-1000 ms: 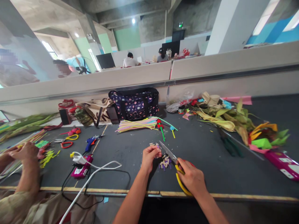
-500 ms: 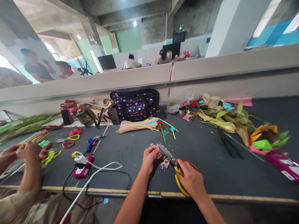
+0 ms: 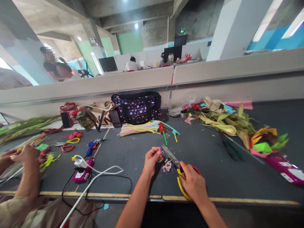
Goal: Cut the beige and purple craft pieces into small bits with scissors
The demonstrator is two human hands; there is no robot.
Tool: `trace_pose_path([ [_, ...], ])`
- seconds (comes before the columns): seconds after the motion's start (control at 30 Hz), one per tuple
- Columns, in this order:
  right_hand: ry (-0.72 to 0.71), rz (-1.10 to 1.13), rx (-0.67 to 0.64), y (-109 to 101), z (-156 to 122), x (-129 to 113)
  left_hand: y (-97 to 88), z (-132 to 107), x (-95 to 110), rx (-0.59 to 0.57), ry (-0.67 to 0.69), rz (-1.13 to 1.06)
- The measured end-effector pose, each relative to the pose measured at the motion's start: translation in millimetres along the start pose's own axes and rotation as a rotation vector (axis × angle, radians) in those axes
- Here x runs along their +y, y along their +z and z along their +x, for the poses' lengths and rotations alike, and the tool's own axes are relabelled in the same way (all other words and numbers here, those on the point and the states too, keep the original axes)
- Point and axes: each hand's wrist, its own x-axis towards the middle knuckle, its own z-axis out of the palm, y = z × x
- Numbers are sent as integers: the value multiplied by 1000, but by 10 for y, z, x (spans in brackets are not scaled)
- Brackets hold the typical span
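Observation:
My left hand point(image 3: 152, 161) is closed in a pinch on a short purple pipe cleaner point(image 3: 160, 148), mostly hidden by the fingers. In my right hand point(image 3: 194, 183) are scissors point(image 3: 172, 155) with yellow and red handles; their blades point up and left, with the tips close to my left fingertips. Below the blades lies a small pile of cut pipe cleaner pieces point(image 3: 167, 167), purple and pale. Farther back rests a bundle of long pastel pipe cleaners point(image 3: 140, 128), beside a red-and-green pipe cleaner piece point(image 3: 162, 129) and a blue-topped one point(image 3: 174, 132).
Left of me, a co-worker's hands point(image 3: 27, 155) work near another pair of scissors point(image 3: 68, 144). A blue glue gun point(image 3: 92, 147) and a pink power strip point(image 3: 83, 172) with a white cable lie between us. Behind stands a patterned bag point(image 3: 137, 107); dried husks point(image 3: 219, 125) lie right.
The view has shifted slightly. The blades stay near my left fingertips, and both hands hold nearly the same place. The co-worker's hand has opened its fingers a little.

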Motion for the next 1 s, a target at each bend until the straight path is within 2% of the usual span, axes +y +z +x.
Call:
trace_pose_path([
  [0.3, -16, -1, -12, -1, -4, -28, 0, 2, -5, -12, 15, -31],
  [1.0, -34, 74, -22, 17, -1, -2, -48, 43, -63, 38, 61, 89],
])
